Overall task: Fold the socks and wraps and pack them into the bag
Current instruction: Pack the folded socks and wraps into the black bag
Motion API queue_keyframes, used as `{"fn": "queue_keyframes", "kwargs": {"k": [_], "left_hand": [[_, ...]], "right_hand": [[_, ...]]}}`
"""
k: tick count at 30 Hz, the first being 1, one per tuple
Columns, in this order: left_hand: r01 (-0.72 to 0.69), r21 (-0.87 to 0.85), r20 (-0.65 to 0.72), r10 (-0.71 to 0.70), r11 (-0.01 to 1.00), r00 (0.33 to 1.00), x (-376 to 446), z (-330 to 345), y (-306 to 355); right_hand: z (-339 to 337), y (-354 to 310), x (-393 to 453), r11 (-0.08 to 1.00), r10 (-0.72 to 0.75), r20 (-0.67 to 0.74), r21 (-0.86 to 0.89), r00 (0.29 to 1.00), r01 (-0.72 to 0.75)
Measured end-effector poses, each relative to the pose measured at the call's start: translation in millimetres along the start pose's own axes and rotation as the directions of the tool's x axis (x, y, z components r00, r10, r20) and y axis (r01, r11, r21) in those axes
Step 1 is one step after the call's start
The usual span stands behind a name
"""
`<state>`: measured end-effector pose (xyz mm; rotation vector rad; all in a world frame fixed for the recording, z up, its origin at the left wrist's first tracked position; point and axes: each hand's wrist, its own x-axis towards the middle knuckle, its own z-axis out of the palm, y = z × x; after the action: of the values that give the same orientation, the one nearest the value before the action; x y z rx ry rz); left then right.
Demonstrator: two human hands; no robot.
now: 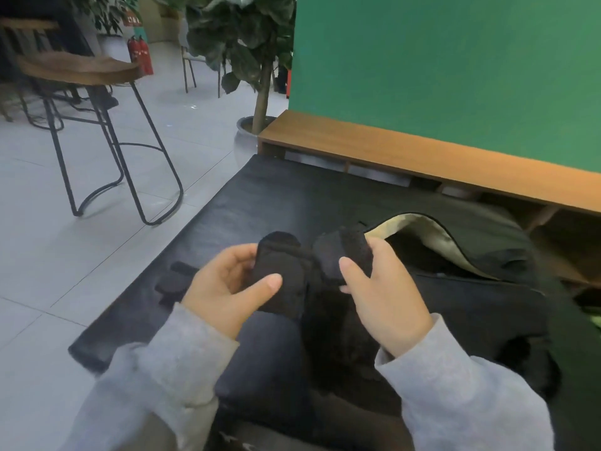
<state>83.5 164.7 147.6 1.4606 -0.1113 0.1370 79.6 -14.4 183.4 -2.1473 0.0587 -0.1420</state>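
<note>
Grey sleeves (169, 362) up front, left hand (224, 284) and right hand (380, 297) each pinching one end of a black sock (286, 275) above the dark cushion (260, 196). Soft, floppy, light, probably best held at cuff and toe. Bag (455, 288) gaping open just right.

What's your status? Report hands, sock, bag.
Left hand and right hand both grip black sock. Bag open at right, nothing blocking. Another dark piece waits left.
</note>
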Motion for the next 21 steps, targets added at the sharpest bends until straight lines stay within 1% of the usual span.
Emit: {"fn": "queue_keyframes", "kwargs": {"k": [2,4,5,10,12,15,18,19,21], "left_hand": [[-0.030,0.009,0.068,0.030,1.000,0.997,0,23,1],[-0.039,0.030,0.099,0.036,0.999,0.994,4,40,3],[-0.034,0.023,0.111,0.031,0.999,0.993,5,47,3],[-0.044,-0.004,0.249,0.043,0.999,0.967,12,72,4],[-0.052,-0.003,0.283,0.051,0.999,0.958,12,80,4],[-0.069,0.008,0.247,0.065,0.998,0.967,13,92,1],[-0.080,0.044,0.204,0.070,0.996,0.976,18,102,-3],[-0.086,0.062,0.202,0.072,0.994,0.977,19,105,-4],[-0.098,0.095,0.207,0.077,0.991,0.975,23,111,-5]], "right_hand": [[-12,4,-1,0.996,-0.004,-0.016,0.090,1.000,0.006],[-21,6,-3,0.969,0.033,0.008,0.245,0.999,-0.034],[-26,8,-3,0.956,0.056,0.010,0.287,0.998,-0.057],[-46,21,-2,0.978,0.056,-0.103,0.207,0.993,-0.034],[-53,24,-2,0.974,0.077,-0.111,0.220,0.991,-0.051],[-57,24,-5,0.938,0.127,-0.034,0.329,0.991,-0.109],[-63,22,-8,0.882,0.133,0.029,0.453,0.991,-0.132],[-65,22,-8,0.883,0.112,0.035,0.455,0.993,-0.116],[-71,24,-6,0.917,0.073,0.002,0.393,0.997,-0.067]]}}
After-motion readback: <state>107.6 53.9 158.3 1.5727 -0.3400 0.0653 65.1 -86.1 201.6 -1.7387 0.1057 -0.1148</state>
